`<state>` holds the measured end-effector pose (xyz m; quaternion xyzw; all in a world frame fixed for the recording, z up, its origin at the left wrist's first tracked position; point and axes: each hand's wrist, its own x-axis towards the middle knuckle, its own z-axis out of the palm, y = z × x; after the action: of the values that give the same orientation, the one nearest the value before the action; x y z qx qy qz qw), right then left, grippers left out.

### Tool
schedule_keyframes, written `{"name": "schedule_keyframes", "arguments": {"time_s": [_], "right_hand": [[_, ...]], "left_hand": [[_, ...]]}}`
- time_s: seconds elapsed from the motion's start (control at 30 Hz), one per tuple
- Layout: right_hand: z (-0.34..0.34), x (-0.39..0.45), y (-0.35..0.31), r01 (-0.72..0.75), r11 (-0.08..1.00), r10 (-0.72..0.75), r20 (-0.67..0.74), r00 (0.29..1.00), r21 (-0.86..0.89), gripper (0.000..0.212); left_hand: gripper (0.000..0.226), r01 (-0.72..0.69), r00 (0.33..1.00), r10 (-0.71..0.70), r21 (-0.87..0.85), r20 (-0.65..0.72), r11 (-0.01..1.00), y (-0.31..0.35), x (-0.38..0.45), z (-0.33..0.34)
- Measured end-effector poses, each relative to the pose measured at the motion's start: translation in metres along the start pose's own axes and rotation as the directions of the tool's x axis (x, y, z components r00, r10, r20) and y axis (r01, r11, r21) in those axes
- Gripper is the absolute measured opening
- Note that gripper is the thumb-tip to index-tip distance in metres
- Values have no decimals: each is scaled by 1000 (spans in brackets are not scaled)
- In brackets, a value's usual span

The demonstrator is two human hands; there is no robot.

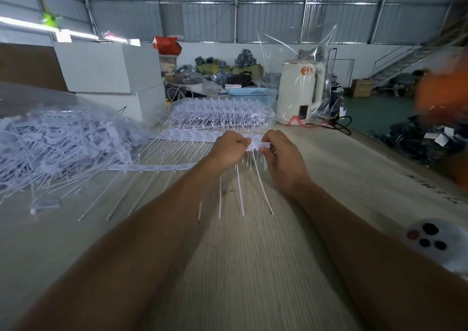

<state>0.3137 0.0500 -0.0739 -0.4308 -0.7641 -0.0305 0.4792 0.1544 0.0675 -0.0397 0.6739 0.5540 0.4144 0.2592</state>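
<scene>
Both my hands are out over a pale wooden table (253, 267), holding one white plastic strip of seal ties (258, 145) between them. My left hand (229, 149) grips the strip's left end with curled fingers. My right hand (281, 154) pinches its right end. Several thin white tails (240, 191) hang from the strip toward me, above the table. Two more joined strips (162, 167) lie flat on the table just left of my hands.
A loose heap of separated white ties (58, 145) fills the left of the table. A stacked bundle of strips (220, 114) lies behind my hands, with a white kettle (298, 92) in clear plastic to its right. White boxes (106, 69) stand at back left.
</scene>
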Motion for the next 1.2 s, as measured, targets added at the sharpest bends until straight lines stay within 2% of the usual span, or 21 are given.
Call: {"name": "schedule_keyframes", "arguments": {"time_s": [0.07,0.13,0.27,0.4,0.47,0.67,0.77,0.87,0.93,1.1,1.2], "right_hand": [[-2,1,-4,91,989,-95,-29,995,-114,11],[-2,2,-7,103,983,-112,-55,992,-150,11],[0,0,-3,-49,999,48,-88,995,-11,6],[0,1,4,-142,986,131,-122,984,-87,5],[0,2,5,-166,984,156,-127,979,-64,5],[2,-1,8,-219,976,218,-52,975,-14,12],[5,4,14,-362,917,366,10,931,168,9],[6,8,21,-557,766,540,149,829,321,9],[7,8,24,-620,679,606,178,776,393,5],[16,10,24,-620,704,652,30,757,345,12],[21,9,23,-633,704,670,-4,742,322,12]], "left_hand": [[42,22,1000,-21,-71,5,997,2,0,-1],[41,18,1000,-16,-130,14,991,4,-1,-4],[34,-94,995,95,-60,15,994,6,-4,-6],[19,-135,984,131,23,122,991,7,-2,-5],[24,-112,983,101,70,153,991,2,-2,-8],[12,-144,987,141,41,77,989,-10,-3,-18],[6,-194,980,191,71,54,978,-9,-2,-17],[4,-235,972,225,204,73,950,-9,-2,-10],[3,-263,965,249,261,86,929,-8,-2,-7],[6,-315,949,299,267,101,911,-3,-3,-1],[6,-309,951,293,244,98,919,2,-4,3]]}}
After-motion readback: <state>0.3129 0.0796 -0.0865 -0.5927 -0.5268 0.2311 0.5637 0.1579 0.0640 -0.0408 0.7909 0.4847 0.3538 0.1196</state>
